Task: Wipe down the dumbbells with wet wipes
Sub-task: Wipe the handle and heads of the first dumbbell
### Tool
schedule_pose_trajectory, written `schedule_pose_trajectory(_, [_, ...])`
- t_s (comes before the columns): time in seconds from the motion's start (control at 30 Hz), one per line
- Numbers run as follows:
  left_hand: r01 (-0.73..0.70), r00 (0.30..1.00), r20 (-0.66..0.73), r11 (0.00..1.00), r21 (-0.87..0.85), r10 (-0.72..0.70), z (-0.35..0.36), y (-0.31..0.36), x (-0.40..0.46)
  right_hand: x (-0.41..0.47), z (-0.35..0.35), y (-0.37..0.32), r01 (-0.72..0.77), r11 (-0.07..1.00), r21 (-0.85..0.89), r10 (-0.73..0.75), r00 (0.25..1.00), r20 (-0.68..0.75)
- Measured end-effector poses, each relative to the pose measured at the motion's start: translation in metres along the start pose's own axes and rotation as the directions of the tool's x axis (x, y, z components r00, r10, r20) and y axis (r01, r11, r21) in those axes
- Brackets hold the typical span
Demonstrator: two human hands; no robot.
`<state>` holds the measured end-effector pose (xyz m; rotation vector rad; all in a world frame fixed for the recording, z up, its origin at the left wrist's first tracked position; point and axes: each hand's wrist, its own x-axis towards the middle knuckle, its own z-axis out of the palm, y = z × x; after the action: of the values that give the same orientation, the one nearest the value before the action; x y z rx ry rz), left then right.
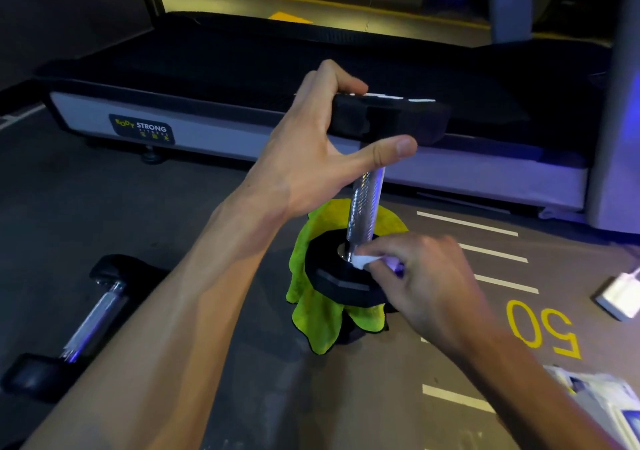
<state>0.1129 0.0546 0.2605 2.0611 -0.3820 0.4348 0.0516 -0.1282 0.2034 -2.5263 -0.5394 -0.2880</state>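
Dumbbell with black hexagonal heads and a knurled chrome handle (pixel 366 207) stands upright on end, its lower head resting on a lime-green microfibre cloth (pixel 313 307) draped over a low dark support on the grey gym floor (pixel 207 241). Left hand (pixel 322 144) grips the upper head from the near left side: fingers curl over its top edge, thumb extends beneath it towards the handle. Right hand (pixel 422 283) is low and to the right of the dumbbell, fingers bunched and pinching a small white wet wipe (pixel 363 261). The wipe is pressed against the base of the chrome handle, where it meets the top face of the lower head. Both hands are therefore on the same dumbbell, left at the top, right at the bottom.

Second dumbbell of the same black-and-chrome pattern (pixel 86 321) lies on its side on the floor at lower left, apart from both hands and partly behind the left forearm. Treadmill deck with a grey side rail and a "BODY STRONG" label (pixel 142 130) runs across the background. White floor lines and a yellow painted "50" (pixel 540 328) lie to the right. White pack with blue print (pixel 599 397), contents unreadable, sits at the lower right edge.
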Motion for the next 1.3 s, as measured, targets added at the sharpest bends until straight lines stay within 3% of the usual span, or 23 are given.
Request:
schedule_pose_trajectory(0.2, [-0.012, 1.0, -0.007, 1.0, 0.008, 0.012, -0.001, -0.003, 0.001, 0.013, 0.018, -0.026, 0.043, 0.995, -0.089, -0.029, 0.987, 0.156])
schedule_pose_trajectory(0.37, [-0.009, 1.0, -0.009, 1.0, 0.005, 0.009, -0.003, -0.005, 0.001, 0.002, -0.001, -0.008, 0.003, 1.0, -0.029, -0.002, 1.0, 0.031])
schedule_pose_trajectory(0.6, [-0.022, 0.999, -0.032, 1.0, 0.01, 0.023, 0.002, -0.002, -0.001, 0.02, 0.017, -0.05, 0.028, 0.964, -0.264, 0.045, 0.963, 0.267])
schedule_pose_trajectory(0.67, [-0.009, 0.999, -0.035, 1.0, 0.0, 0.009, -0.001, -0.003, -0.003, 0.011, 0.01, -0.041, 0.001, 0.971, -0.241, 0.068, 0.958, 0.278])
schedule_pose_trajectory(0.8, [0.003, 0.999, -0.039, 1.0, -0.019, -0.004, 0.0, -0.004, -0.004, -0.005, -0.009, -0.026, 0.006, 0.978, -0.207, 0.015, 0.995, 0.098])
schedule_pose_trajectory(0.93, [-0.011, 0.998, -0.056, 1.0, -0.021, 0.01, 0.006, 0.001, -0.002, 0.006, 0.016, -0.037, -0.003, 0.984, -0.179, 0.03, 0.988, 0.149])
schedule_pose_trajectory(1.0, [-0.014, 0.999, -0.049, 1.0, -0.016, 0.013, 0.007, 0.0, -0.002, 0.007, 0.026, -0.032, 0.017, 0.996, -0.086, -0.008, 0.995, 0.101])
schedule_pose_trajectory(1.13, [0.005, 0.999, -0.041, 1.0, -0.015, -0.005, 0.002, -0.002, -0.002, -0.009, 0.007, 0.003, -0.104, 0.903, 0.417, 0.159, 0.982, -0.099])
schedule_pose_trajectory(1.3, [0.011, 0.999, -0.035, 0.999, -0.031, -0.012, 0.004, -0.002, 0.003, -0.001, -0.009, 0.042, -0.161, 0.879, 0.448, 0.351, 0.855, -0.382])
